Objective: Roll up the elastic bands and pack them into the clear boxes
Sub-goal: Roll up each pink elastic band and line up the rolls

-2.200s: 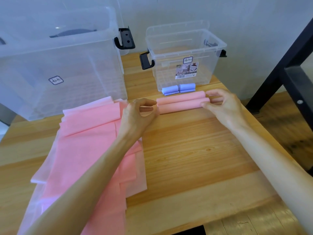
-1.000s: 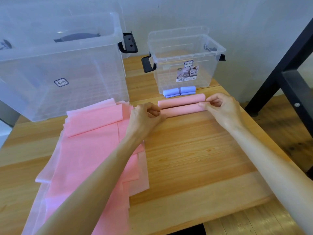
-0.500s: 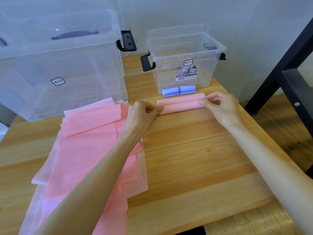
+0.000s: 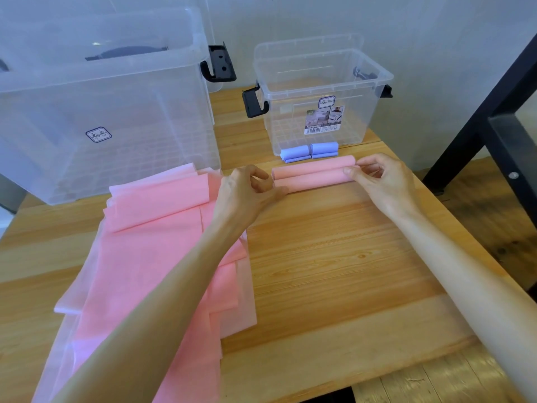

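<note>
Two pink rolled bands lie side by side across the wooden table [image 4: 334, 257]. My left hand [image 4: 247, 190] pinches the left end of the nearer pink roll [image 4: 311, 179], and my right hand [image 4: 380, 181] pinches its right end. The farther pink roll [image 4: 313, 167] lies right behind it. Rolled blue bands [image 4: 309, 151] sit just beyond, against the small clear box [image 4: 319, 94], which stands open. A stack of flat pink bands [image 4: 151, 257] is spread on the left under my left forearm. The large clear box [image 4: 101, 97] stands at the back left.
Black latch handles stick out from both boxes, one [image 4: 219, 64] on the large box and one [image 4: 254, 103] on the small box. A black metal frame [image 4: 479, 112] stands to the right of the table. The table's front edge runs near the bottom.
The nearer pink roll has been rolled tighter against the farther one, and both hands stay at its ends with only small finger shifts.
</note>
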`<state>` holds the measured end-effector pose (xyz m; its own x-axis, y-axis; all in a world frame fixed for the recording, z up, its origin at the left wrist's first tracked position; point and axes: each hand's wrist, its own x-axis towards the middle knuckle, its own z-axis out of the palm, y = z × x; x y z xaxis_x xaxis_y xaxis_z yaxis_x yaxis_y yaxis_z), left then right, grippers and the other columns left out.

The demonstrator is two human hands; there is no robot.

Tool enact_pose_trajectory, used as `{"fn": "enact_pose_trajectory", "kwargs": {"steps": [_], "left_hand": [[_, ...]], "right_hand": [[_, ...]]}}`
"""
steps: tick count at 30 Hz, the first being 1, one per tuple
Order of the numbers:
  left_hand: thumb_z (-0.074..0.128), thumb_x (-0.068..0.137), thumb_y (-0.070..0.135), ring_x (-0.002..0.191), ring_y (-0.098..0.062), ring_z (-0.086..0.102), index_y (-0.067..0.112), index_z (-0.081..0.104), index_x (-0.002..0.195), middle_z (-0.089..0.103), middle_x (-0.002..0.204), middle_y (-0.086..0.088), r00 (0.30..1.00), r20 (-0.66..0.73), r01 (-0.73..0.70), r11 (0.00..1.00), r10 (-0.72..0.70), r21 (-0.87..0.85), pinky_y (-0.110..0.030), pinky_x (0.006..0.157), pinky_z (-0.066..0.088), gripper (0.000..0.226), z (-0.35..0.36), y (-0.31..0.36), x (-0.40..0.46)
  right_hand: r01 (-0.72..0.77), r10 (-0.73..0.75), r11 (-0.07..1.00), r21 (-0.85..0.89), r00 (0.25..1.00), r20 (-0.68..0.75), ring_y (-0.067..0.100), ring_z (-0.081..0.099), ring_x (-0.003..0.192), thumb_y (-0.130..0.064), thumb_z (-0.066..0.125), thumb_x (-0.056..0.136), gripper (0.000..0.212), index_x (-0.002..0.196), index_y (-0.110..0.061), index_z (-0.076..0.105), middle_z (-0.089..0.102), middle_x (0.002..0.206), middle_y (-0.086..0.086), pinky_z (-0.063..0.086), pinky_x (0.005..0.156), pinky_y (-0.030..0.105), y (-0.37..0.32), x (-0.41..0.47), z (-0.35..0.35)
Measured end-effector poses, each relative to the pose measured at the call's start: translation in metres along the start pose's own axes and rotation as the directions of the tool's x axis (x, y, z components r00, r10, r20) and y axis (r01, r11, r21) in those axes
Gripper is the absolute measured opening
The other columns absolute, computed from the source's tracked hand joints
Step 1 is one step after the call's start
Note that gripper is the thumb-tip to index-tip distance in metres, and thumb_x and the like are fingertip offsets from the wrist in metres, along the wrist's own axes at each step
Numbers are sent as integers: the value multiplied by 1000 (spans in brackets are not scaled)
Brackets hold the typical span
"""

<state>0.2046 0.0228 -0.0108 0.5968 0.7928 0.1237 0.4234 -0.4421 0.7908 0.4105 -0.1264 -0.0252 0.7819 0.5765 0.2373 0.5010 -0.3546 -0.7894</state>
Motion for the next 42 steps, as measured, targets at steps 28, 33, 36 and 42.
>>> {"fn": "enact_pose_trajectory", "kwargs": {"steps": [28, 33, 36, 42], "left_hand": [[83, 78, 29, 71, -12, 68, 13, 65, 114, 70, 79, 7, 997, 37, 73, 991, -69, -116, -33, 71, 61, 43, 4, -3, 8], [80, 83, 24, 49, 4, 58, 14, 70, 109, 65, 79, 8, 997, 55, 56, 989, -49, -138, -11, 52, 51, 29, 6, -2, 11], [79, 84, 22, 47, 7, 57, 12, 70, 108, 62, 79, 10, 997, 47, 64, 986, -57, -151, -13, 54, 55, 28, 8, -2, 12], [74, 88, 19, 59, -5, 62, 9, 69, 112, 62, 84, 8, 998, -6, 68, 984, -70, -162, -9, 49, 49, 27, 11, 1, 19]], "right_hand": [[-69, 61, 996, 53, 987, 150, 12, 60, 99, -22, 75, 87, 39, 124, -16, 67, 68, 111, 2, 39, 85, 19, -2, 7, -9], [-93, 80, 993, 79, 984, 158, 13, 62, 105, -21, 75, 87, 36, 122, -18, 70, 69, 113, -1, 39, 88, 19, -5, 7, -10], [-101, 86, 991, 89, 985, 151, 9, 61, 107, -20, 74, 88, 36, 123, -18, 70, 69, 117, -4, 38, 91, 19, -8, 9, -9], [-99, 86, 991, 89, 986, 144, 10, 62, 109, -19, 72, 89, 35, 123, -10, 69, 69, 121, 2, 37, 90, 16, -14, 21, -1]]}}
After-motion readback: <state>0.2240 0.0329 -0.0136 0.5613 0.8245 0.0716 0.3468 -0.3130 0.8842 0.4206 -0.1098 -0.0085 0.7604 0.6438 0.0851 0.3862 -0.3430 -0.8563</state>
